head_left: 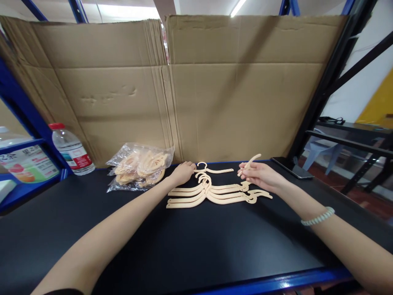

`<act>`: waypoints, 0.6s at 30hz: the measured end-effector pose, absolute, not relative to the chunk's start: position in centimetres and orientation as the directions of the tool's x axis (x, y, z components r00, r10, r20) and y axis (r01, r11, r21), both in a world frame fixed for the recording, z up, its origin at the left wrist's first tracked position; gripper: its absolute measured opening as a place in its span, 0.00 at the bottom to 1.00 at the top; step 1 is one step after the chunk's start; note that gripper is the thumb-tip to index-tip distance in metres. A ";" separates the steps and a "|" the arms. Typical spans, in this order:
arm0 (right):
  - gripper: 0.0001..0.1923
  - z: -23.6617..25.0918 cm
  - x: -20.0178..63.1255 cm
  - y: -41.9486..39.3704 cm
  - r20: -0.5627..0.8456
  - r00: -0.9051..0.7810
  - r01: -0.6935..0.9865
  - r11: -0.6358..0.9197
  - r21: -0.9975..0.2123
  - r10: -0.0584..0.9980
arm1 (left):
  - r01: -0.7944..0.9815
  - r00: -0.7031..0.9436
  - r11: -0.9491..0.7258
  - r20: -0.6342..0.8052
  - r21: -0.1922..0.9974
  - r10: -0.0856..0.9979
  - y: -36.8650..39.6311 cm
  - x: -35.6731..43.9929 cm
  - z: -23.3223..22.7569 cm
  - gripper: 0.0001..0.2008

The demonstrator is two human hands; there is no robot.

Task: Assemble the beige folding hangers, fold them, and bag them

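Near the far edge of the tabletop (196, 246), a lone hanger (221, 171) is perhaps steadied by the left hand (183, 172), whose grip cannot be told, and a curved piece (253, 160) is pinched by the right hand (258, 176) beside aligned hangers (206, 193), seemingly kept orderly.

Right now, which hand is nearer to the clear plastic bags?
Left. The left hand is just to the right of the bags; the right hand is much farther right, holding a slim beige piece.

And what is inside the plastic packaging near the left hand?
The packaging holds cream-coloured pieces. Overlap and shiny folds hide some, so I cannot count them.
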State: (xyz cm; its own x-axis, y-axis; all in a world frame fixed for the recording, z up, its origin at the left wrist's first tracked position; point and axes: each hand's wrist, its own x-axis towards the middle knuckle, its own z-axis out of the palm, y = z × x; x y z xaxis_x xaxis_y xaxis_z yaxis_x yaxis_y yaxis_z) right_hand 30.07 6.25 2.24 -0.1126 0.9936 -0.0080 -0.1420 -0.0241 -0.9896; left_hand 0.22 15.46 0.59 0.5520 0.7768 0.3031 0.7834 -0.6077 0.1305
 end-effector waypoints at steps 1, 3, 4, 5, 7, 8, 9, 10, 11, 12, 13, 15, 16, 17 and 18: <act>0.11 2.0 30.0 5.9 -0.006 -0.109 -0.155 -0.023 -0.988 0.994 | 0.791 0.550 -0.602 0.306 0.109 0.778 15.4 0.1 0.8 0.07; 0.10 1.5 30.1 5.5 -0.002 -0.083 -0.159 -0.015 -0.987 0.997 | 0.810 0.534 -0.582 0.318 0.074 0.783 14.9 -0.3 1.4 0.07; 0.09 1.4 30.1 5.4 0.003 -0.066 -0.152 -0.007 -0.988 0.998 | 0.821 0.521 -0.568 0.329 0.060 0.788 14.3 -0.6 1.8 0.08; 0.08 1.3 30.2 5.3 0.011 -0.049 -0.146 0.004 -0.989 0.999 | 0.834 0.504 -0.550 0.340 0.049 0.794 13.5 -0.9 2.2 0.09; 0.10 1.3 30.1 5.1 0.031 -0.023 -0.142 0.027 -0.989 0.999 | 0.854 0.473 -0.519 0.365 0.033 0.802 11.5 -1.6 2.9 0.09; 0.11 1.3 30.0 4.9 0.044 -0.015 -0.141 0.042 -0.989 0.999 | 0.864 0.456 -0.503 0.379 0.029 0.805 10.3 -2.0 3.1 0.09; 0.13 1.4 29.8 4.7 0.060 -0.013 -0.140 0.058 -0.989 0.998 | 0.871 0.443 -0.491 0.390 0.028 0.807 9.0 -2.3 3.2 0.09; 0.14 1.6 29.6 4.5 0.078 -0.012 -0.140 0.075 -0.987 0.997 | 0.875 0.432 -0.483 0.401 0.030 0.808 7.8 -2.6 3.1 0.09; 0.15 1.7 29.3 4.3 0.094 -0.012 -0.140 0.091 -0.986 0.996 | 0.877 0.419 -0.478 0.419 0.040 0.805 6.6 -2.9 2.9 0.09; 0.16 1.8 29.1 4.0 0.110 -0.009 -0.141 0.107 -0.984 0.994 | 0.862 0.411 -0.499 0.459 0.084 0.787 5.6 -3.2 2.5 0.09; 0.17 1.9 28.9 3.7 0.123 -0.001 -0.142 0.122 -0.982 0.992 | 0.836 0.417 -0.535 0.489 0.126 0.766 4.8 -3.4 2.0 0.09; 0.18 2.0 28.6 3.4 0.133 0.028 -0.145 0.136 -0.980 0.991 | 0.791 0.406 -0.581 0.546 0.193 0.733 3.7 -3.6 0.9 0.08; 0.19 2.0 28.6 3.3 0.130 0.039 -0.148 0.134 -0.980 0.991 | 0.769 0.399 -0.601 0.569 0.219 0.719 3.5 -3.6 0.4 0.08; 0.19 1.9 28.6 3.2 0.125 0.042 -0.152 0.130 -0.980 0.991 | 0.749 0.391 -0.616 0.587 0.245 0.708 3.4 -3.6 -0.1 0.07; 0.19 1.8 28.7 3.3 0.121 0.036 -0.152 0.125 -0.980 0.992 | 0.727 0.389 -0.632 0.599 0.266 0.700 3.3 -3.5 -0.4 0.07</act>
State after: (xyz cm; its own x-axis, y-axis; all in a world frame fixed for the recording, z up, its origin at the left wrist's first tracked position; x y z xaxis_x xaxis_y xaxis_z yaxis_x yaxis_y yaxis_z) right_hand 28.67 3.25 1.83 0.0355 0.9920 0.1210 -0.1521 0.1250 -0.9804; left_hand -3.51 3.32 -0.42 0.3892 0.6998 0.5990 0.7275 -0.6324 0.2662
